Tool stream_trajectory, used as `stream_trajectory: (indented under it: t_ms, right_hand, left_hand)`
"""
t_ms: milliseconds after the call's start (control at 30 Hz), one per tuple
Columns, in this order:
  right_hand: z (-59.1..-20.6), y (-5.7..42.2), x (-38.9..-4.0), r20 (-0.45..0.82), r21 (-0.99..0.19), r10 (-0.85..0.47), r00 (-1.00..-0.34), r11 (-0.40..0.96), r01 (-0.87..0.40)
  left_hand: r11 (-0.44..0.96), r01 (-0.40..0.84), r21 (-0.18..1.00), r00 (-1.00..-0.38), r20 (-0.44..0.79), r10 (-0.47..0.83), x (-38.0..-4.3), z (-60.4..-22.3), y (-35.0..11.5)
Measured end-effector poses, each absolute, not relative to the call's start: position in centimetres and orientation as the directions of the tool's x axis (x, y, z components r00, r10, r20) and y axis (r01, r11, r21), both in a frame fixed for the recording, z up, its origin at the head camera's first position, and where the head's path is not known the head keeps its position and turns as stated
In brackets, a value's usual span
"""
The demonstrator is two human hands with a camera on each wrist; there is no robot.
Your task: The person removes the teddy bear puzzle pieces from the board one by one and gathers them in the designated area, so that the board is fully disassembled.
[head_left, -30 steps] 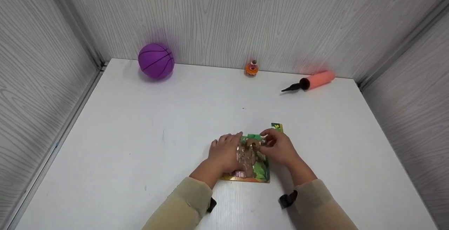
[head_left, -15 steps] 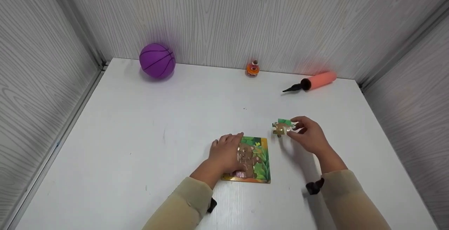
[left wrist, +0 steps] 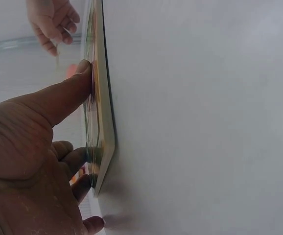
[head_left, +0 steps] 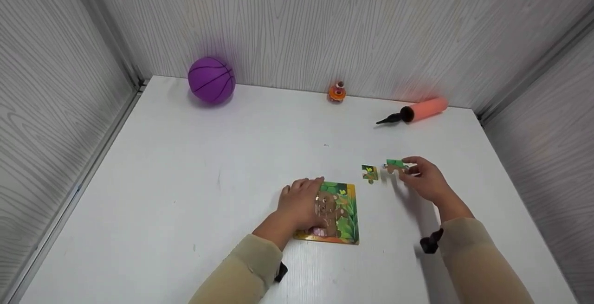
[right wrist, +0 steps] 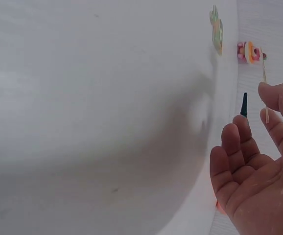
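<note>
A square puzzle board (head_left: 347,218) with a brown bear picture lies flat on the table. My left hand (head_left: 299,204) rests across its left half, with the thumb (left wrist: 70,93) and fingertips touching its face; that half is largely hidden. My right hand (head_left: 426,178) pinches a green and brown puzzle piece (head_left: 394,167) between thumb and fingers, held above the table. The right wrist view shows this puzzle piece (right wrist: 265,88) edge-on. Just left of it, a second puzzle piece (head_left: 370,173) with a yellow bird lies on the table.
Along the back edge of the white table (head_left: 260,141) are a purple basketball (head_left: 212,80), a small orange and pink toy figure (head_left: 337,92) and a salmon-coloured pump (head_left: 427,110) with a black nozzle. Grey wood-grain walls (head_left: 287,25) enclose the table's back and sides.
My right hand has moved from the board to the right, carrying the puzzle piece, which it lifted away from over the board. My left hand has stayed on the board.
</note>
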State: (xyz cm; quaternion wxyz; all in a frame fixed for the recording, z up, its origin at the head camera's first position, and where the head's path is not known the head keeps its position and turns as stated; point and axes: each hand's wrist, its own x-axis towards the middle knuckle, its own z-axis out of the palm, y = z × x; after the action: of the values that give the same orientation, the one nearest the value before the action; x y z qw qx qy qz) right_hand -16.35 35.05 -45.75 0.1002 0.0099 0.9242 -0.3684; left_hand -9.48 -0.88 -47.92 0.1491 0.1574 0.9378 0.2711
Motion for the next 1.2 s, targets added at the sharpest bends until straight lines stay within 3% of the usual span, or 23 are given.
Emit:
stream_trajectory:
  t_ms: [267,567,1200]
  right_hand:
    - [-46.6,36.0,-17.0,-0.323,-0.624,0.018,-0.946,0.747,0.227]
    - [-46.6,35.8,-17.8,-0.393,-0.577,0.050,-0.918,0.764,0.289]
    - [-46.5,35.9,-17.8,-0.393,-0.546,0.032,-0.919,0.796,0.261]
  left_hand:
    - [0.810,0.222,0.543,-0.903,-0.199,0.381,-9.6,-47.8,-1.1]
    - [0.815,0.220,0.536,-0.903,-0.204,0.378,-9.7,-47.8,-1.0]
    - [0.808,0.228,0.542,-0.899,-0.201,0.389,-9.5,-48.0,-1.0]
